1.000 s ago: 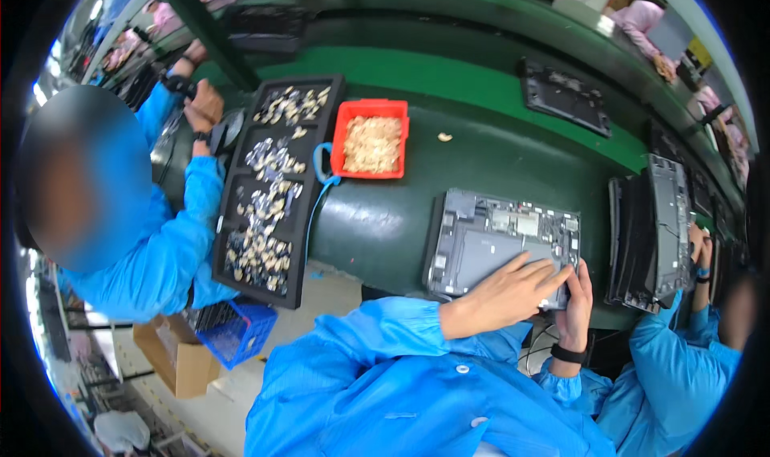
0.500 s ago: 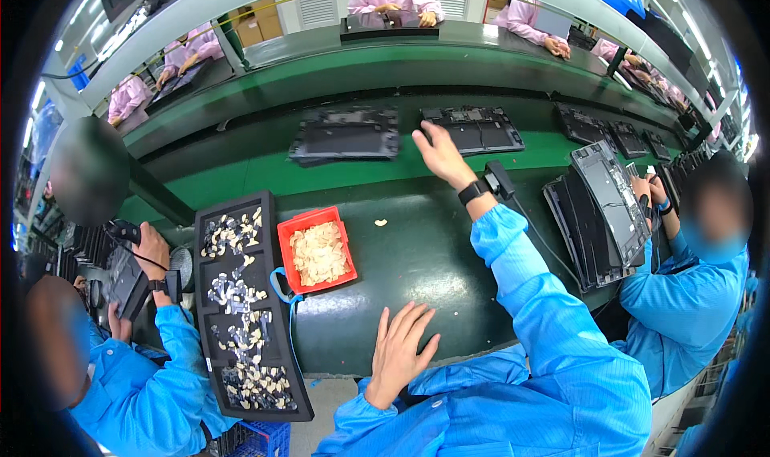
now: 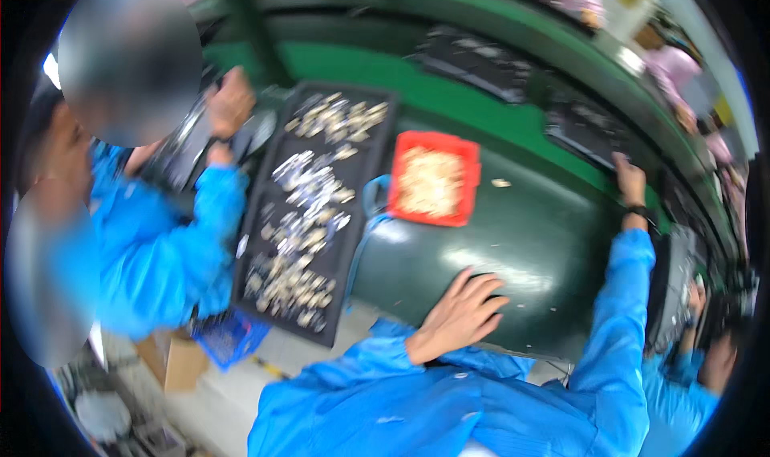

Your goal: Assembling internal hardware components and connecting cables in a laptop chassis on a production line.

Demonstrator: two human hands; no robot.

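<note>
My left hand (image 3: 459, 314) lies over the near edge of the dark green worktop, palm down, fingers spread and holding nothing. My right arm stretches out to the far right. Its hand (image 3: 631, 180) is closed at the near right corner of a black laptop chassis (image 3: 588, 132), fingers at its edge; blur hides the exact grip. Another black laptop chassis (image 3: 475, 62) lies to its left on the green strip. Between my arms and the black tray stands a red bin (image 3: 474, 180) full of small cream-coloured pieces. One loose cream piece (image 3: 501, 183) lies right of it.
A black compartment tray (image 3: 370, 164) with cream and dark scraps stands left of the bin, a blue strap (image 3: 373, 196) beside it. A co-worker in blue (image 3: 152, 248) is close on the left, another (image 3: 682, 401) on the right. A green post (image 3: 253, 32) rises behind.
The view has swung, shifting the tray and bin rightward in the picture. My right hand has gone from open above the strip to the chassis's right corner. My left hand stays spread over the worktop.
</note>
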